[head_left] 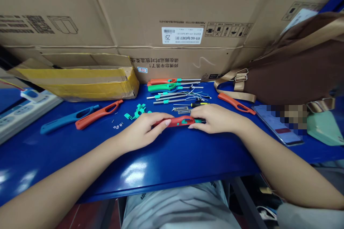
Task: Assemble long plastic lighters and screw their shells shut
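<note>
Between my two hands lies a red lighter casing [179, 121] with green parts showing in its opening. My left hand [146, 128] is closed round its left end, thumb on top. The fingers of my right hand [212, 118] pinch the other end, where a green piece shows. Just beyond are a yellow-and-black screwdriver [200, 104] and clear lighter tanks [181, 109]. Small green plastic parts [138, 111] lie beside my left hand. Behind them are metal lighter tubes [172, 99] with thin wires, and a green lighter [162, 87] among stacked lighters.
At the left lie a blue casing half [68, 119], an orange casing half [98, 115] and a white power strip [24, 118]. A yellow-taped cardboard box [94, 85] stands behind. To the right are another orange casing half [236, 103], a phone [278, 125] and a brown bag [290, 60].
</note>
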Available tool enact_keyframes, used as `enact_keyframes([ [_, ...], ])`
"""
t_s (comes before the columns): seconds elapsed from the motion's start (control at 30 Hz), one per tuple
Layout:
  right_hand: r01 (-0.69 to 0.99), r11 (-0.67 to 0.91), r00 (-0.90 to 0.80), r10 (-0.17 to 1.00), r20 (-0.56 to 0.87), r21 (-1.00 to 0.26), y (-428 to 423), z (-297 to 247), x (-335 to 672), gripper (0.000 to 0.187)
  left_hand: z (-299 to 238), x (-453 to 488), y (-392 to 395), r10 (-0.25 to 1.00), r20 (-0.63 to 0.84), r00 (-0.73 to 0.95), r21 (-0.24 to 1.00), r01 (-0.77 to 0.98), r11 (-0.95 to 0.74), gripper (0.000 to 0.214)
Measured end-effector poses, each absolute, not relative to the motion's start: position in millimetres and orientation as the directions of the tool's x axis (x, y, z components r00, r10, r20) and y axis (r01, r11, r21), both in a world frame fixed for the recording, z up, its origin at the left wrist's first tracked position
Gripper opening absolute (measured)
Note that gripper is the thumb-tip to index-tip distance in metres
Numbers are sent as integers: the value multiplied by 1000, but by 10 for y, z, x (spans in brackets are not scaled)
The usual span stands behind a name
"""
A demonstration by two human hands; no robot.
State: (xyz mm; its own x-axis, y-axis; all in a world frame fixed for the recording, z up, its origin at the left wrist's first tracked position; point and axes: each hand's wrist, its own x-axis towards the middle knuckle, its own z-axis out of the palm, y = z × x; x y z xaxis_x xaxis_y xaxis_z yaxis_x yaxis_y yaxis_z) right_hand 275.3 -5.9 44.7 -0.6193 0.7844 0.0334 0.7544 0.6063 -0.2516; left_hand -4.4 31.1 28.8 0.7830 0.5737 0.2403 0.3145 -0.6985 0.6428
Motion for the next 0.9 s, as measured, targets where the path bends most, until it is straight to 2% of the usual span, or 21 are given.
enact_keyframes([
  [0.17,813,539,-558,829,-31,-220,5,424,2872,12,243,-47,331,491,209,846,593,290,-751,36],
  [0.23,814,520,-550,833,-59,-258,16,436,2907,16,223,-54,340,484,208,850,579,292,-761,36],
  [0.33,805,495,-544,836,-72,-328,22,474,2945,35,171,-57,342,470,190,862,527,314,-790,36],
  [0.43,818,464,-467,881,79,-339,47,485,2964,40,132,-55,326,449,174,876,474,325,-818,38],
  [0.53,886,414,-369,902,223,-208,105,411,2979,32,159,-56,298,469,161,869,447,360,-819,43],
  [0.6,919,387,-364,907,211,-77,151,323,2991,29,204,-58,281,500,151,853,427,400,-811,42],
  [0.67,924,382,-372,910,181,-18,194,234,3002,26,244,-55,266,515,127,848,413,428,-804,34],
  [0.8,923,385,-372,903,216,-21,244,149,3000,15,237,-31,214,523,88,848,414,446,-793,26],
  [0.9,902,404,-343,885,315,-151,225,181,2945,11,177,0,146,539,118,834,396,458,-796,25],
])
